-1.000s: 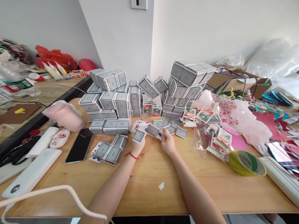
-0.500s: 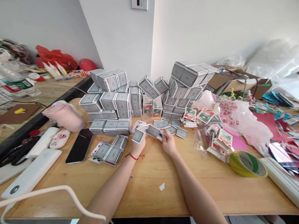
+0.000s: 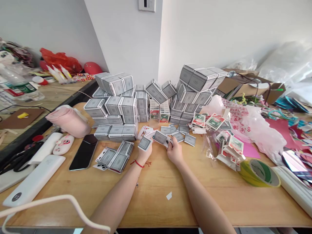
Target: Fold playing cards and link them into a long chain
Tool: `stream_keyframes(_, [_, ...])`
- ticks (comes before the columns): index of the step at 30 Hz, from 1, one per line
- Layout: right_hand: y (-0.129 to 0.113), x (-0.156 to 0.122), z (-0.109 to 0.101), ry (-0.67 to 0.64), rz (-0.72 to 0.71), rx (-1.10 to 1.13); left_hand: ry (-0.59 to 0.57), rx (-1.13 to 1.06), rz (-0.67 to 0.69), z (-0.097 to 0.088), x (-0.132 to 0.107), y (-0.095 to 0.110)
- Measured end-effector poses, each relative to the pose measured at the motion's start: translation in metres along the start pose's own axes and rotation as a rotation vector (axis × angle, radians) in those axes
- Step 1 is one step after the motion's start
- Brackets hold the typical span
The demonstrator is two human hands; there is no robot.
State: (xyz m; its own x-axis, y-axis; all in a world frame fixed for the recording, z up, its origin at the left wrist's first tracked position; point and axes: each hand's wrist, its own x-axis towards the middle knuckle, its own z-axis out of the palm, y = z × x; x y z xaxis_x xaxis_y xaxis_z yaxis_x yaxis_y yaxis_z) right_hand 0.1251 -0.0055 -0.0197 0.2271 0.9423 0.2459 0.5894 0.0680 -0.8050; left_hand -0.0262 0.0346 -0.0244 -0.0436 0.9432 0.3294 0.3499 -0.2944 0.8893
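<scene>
My left hand (image 3: 144, 155), with a red string at the wrist, is closed on a grey-backed playing card (image 3: 145, 143). My right hand (image 3: 175, 151) pinches the near right end of another playing card piece (image 3: 160, 136), which stretches between both hands; whether its pieces are folded or joined is too small to tell. Just beyond lie face-up cards (image 3: 144, 130) and loose grey-backed cards (image 3: 189, 139). Left of my left hand rests a folded card bundle (image 3: 118, 157). Behind, stacked blocks of folded cards (image 3: 122, 107) rise on both sides of red and green card boxes (image 3: 154, 113).
At left are a black phone (image 3: 83, 152), a white power bank (image 3: 34, 180) and a pink cloth roll (image 3: 68, 121). Right of my hands are opened card boxes (image 3: 231, 148), a yellow tape roll (image 3: 258, 173) and a plastic bag (image 3: 255, 125). A white cable (image 3: 60, 197) crosses the front left.
My right hand has shifted slightly left and its grip on the card has changed a little. My left hand keeps its hold; the whole view has moved slightly.
</scene>
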Motion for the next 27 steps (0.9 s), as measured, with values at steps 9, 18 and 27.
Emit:
stream_keyframes(9, [-0.002,0.003,-0.003,-0.087,-0.027,0.266,-0.04,-0.22,-0.105,0.0,0.006,0.005])
stream_keyframes(18, [0.004,0.005,-0.005,-0.045,-0.004,0.276,-0.095,-0.472,-0.288,0.0,0.005,0.008])
stream_keyframes(27, [-0.01,0.0,-0.004,-0.221,0.078,0.447,-0.06,-0.362,-0.235,0.001,0.009,0.004])
